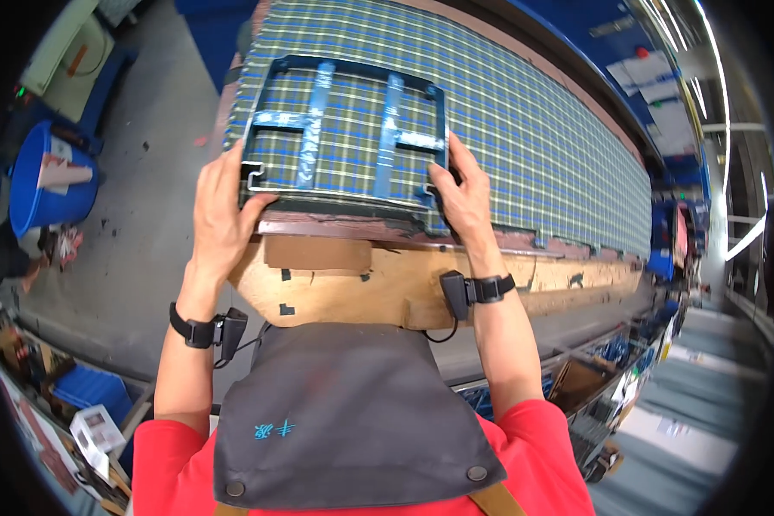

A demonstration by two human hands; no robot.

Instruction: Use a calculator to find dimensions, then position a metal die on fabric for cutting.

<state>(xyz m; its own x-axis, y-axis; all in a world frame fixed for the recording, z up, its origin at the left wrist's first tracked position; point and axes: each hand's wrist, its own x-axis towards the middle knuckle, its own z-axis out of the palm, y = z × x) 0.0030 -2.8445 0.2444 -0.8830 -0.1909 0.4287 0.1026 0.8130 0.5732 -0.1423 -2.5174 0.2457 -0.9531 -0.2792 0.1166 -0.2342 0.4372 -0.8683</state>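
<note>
Between my two hands is a dark blue rectangular metal frame (316, 129) with inner crossbars that shine where light falls on them. It rests on a table covered with green, blue and white plaid cloth (533, 146), close to the near edge. My left hand (219, 205) grips the frame's near left corner, thumb along the near side and fingers against the outer side. At the near right corner, my right hand (464, 191) holds the frame with its thumb on top. Small notched cutouts show at both near corners. The left fingertips are partly hidden.
A wooden ledge (335, 297) runs along the table's near side, with a brown cardboard piece (318, 254) on it. Left on the floor stands a blue bin (56, 181). Shelving with boxes (576, 378) is at the lower right; a blue crate (90, 387) is lower left.
</note>
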